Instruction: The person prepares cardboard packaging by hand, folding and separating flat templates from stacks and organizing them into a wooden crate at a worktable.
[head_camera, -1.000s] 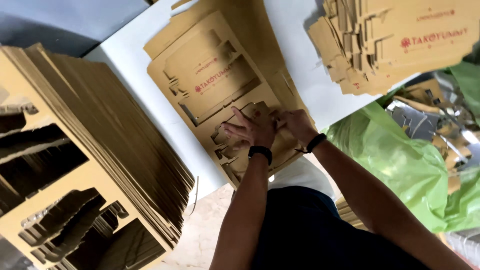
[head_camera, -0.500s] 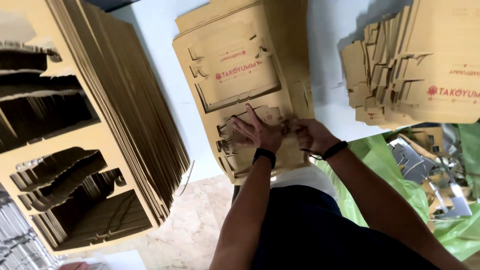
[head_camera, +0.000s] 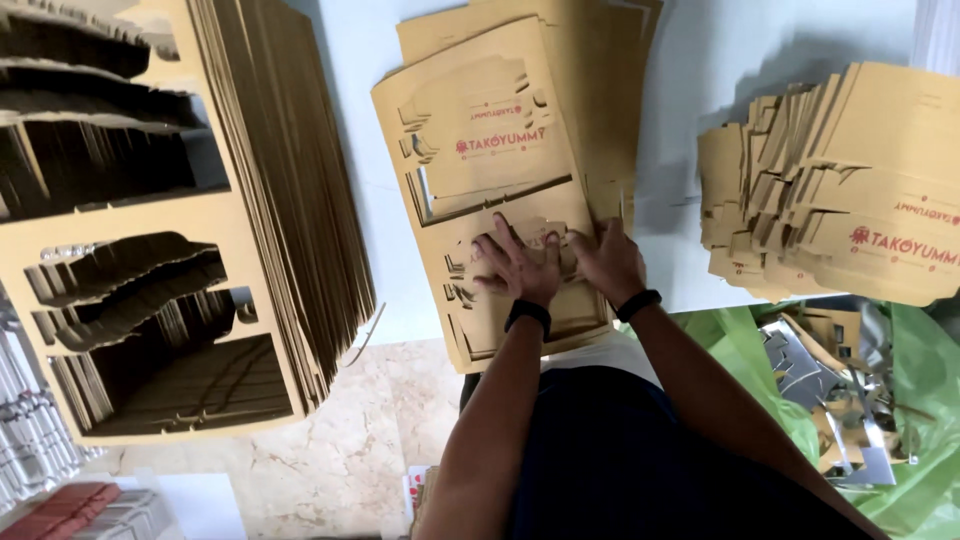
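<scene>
Now both hands' fingers (head_camera: 500, 240) spread flat, gripping nothing, on cardboard sheet (head_camera: 490, 170), long axis away.

Bare table (head_camera: 670, 170) opens at two o'clock of the hands; a tall cardboard stack (head_camera: 250, 200) blocks nine o'clock, and a box pile (head_camera: 850, 200) blocks three.

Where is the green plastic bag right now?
In the head view, the crumpled green plastic bag sits at the lower right, below the stack of punched-out brown card blanks, beside the person's right arm.
</scene>
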